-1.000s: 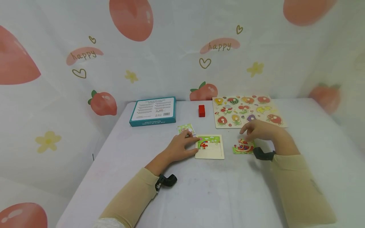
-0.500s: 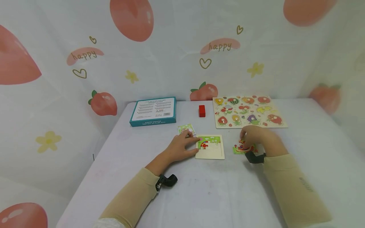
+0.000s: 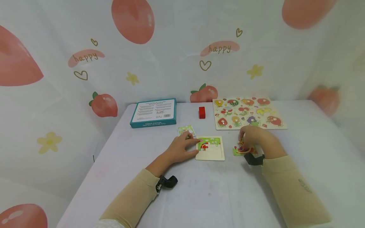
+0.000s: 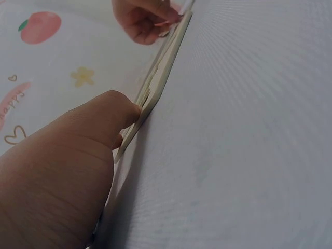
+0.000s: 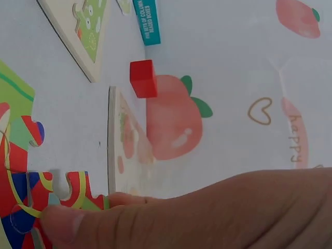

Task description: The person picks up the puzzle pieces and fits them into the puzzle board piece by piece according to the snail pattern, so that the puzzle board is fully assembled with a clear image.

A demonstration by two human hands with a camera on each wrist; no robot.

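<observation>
A pale wooden jigsaw board [image 3: 211, 155] lies on the table, its upper and left parts filled with green and red pieces. My left hand [image 3: 179, 148] holds its left edge, thumb and index finger spread along it; the left wrist view shows the thumb [image 4: 122, 108] on the board's rim. To the right, my right hand [image 3: 254, 139] is over loose, colourful jigsaw pieces [image 3: 236, 152] lying close together. In the right wrist view, its thumb [image 5: 65, 223] and a finger behind pinch a red, yellow and green jigsaw piece [image 5: 79, 187].
Behind the jigsaw board lies a picture card [image 3: 186, 128], partly under the left fingers. At the table's back are a teal-edged box [image 3: 154, 111], a red block [image 3: 202, 112] and a fruit knob-puzzle board [image 3: 236, 110]. A printed cloth [image 3: 171, 63] hangs behind.
My right hand has come down and slightly left onto the loose jigsaw pieces and now pinches one. The left hand stays at the board's edge.
</observation>
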